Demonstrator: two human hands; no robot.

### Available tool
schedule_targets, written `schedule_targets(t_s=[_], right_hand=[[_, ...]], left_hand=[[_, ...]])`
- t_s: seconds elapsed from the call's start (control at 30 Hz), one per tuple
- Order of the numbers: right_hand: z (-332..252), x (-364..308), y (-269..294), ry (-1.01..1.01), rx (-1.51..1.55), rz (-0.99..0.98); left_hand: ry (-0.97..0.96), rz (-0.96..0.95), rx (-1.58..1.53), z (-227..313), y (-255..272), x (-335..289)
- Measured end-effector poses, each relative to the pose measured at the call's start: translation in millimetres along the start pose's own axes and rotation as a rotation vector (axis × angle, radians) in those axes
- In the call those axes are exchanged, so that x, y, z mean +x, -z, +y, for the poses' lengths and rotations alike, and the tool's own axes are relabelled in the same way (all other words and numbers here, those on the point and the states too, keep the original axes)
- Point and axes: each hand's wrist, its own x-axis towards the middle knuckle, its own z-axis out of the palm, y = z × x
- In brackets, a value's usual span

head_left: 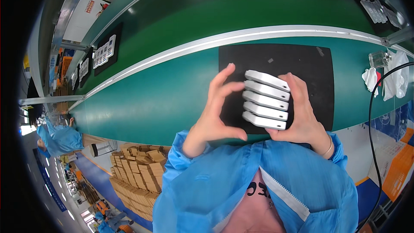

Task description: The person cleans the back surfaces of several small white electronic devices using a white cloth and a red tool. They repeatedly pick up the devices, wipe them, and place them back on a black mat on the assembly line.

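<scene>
A row of several white, flat plastic cases (265,102) is lined up over the black mat in front of me. Each has a small dark slot near its right end. My right hand (304,112) wraps round the right end of the row, thumb at the near case and fingers at the far one. At the opposite end my left hand (216,114) is open, thumb and fingers spread apart. One of its fingertips comes close to the cases; whether it touches cannot be told.
The black mat (317,103) lies on a green bench (172,86). Beyond a metal rail (207,40) runs a green belt (241,8) carrying trays of white parts (104,54). A glass jar (378,59), plastic bag (399,71) and black cable (371,121) are at right. Brown cartons (136,172) stand lower left.
</scene>
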Motion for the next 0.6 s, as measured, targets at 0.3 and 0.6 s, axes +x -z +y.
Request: schedule_targets(t_s=[0.3, 0.6], right_hand=[[-10, 30, 1, 0.083, -0.065, -0.278], [35, -45, 28, -0.216, -0.932, -0.304]], left_hand=[[0.098, -0.134, 0.373, 14, 25, -20], [0.400, 0.133, 0.386, -4, -18, -55]])
